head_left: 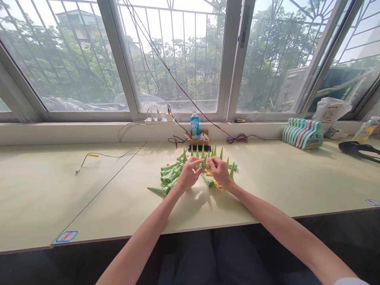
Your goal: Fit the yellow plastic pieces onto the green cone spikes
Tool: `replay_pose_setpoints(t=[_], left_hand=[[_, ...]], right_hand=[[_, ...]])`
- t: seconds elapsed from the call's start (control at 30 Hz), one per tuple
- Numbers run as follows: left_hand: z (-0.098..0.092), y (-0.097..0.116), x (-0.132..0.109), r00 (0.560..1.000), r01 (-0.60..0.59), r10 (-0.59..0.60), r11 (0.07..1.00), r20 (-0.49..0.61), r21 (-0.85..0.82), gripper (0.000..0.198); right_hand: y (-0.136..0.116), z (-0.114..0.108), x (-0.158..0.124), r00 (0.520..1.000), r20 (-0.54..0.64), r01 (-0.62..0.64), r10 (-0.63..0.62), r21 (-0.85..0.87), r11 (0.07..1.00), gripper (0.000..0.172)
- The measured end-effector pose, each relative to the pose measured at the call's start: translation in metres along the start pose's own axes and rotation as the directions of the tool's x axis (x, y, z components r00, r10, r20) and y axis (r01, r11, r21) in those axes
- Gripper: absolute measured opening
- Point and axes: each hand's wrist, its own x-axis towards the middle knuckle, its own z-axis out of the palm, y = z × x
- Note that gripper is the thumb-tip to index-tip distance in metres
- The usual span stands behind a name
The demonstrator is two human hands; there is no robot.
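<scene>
My left hand (190,173) pinches a green plastic spike (204,161), a tapered cone held with its point up. Right beside it my right hand (219,170) is closed, thumb and fingertips together near the spike; whatever is between them is too small to make out. Below the hands a green spike (207,180) lies on the table with its wide end toward me. Small yellow plastic pieces (219,185) are scattered under my right hand. To the left, several more green spikes (168,176) lie in a heap, and others stand upright behind my hands.
A dark phone (199,148) lies behind the spikes, before a small cardboard box (205,136) and a blue bottle (194,126). Coloured hangers (303,133) stand at the right, near a black strap-like object (358,149). A cable (103,155) crosses the table (97,190) on the left.
</scene>
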Motion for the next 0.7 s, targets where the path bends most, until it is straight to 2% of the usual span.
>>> replay_pose_setpoints(t=[0.17,0.33,0.43,0.53,0.7], left_hand=[[0.001,0.002,0.0,0.999,0.029,-0.028,0.999,-0.02,0.045,0.032],[-0.001,0.012,0.001,0.983,0.182,-0.182,0.976,0.009,-0.119,0.039],[-0.003,0.019,0.002,0.961,0.275,-0.266,0.923,0.07,-0.27,0.048],[-0.006,0.024,0.002,0.945,0.328,-0.292,0.872,0.15,-0.365,0.05],[-0.009,0.023,0.001,0.945,0.324,-0.289,0.878,0.151,-0.352,0.052]], right_hand=[[-0.002,0.002,-0.001,0.999,-0.047,-0.015,0.016,0.03,0.999,0.034],[0.0,0.0,-0.002,0.997,-0.081,0.008,-0.005,0.04,0.999,0.032],[0.001,0.0,-0.002,0.999,-0.045,0.033,-0.032,0.037,0.999,0.032],[0.001,0.001,-0.002,0.999,0.007,0.049,-0.049,0.045,0.998,0.032],[-0.001,0.0,-0.003,0.998,0.027,0.056,-0.058,0.068,0.996,0.028]])
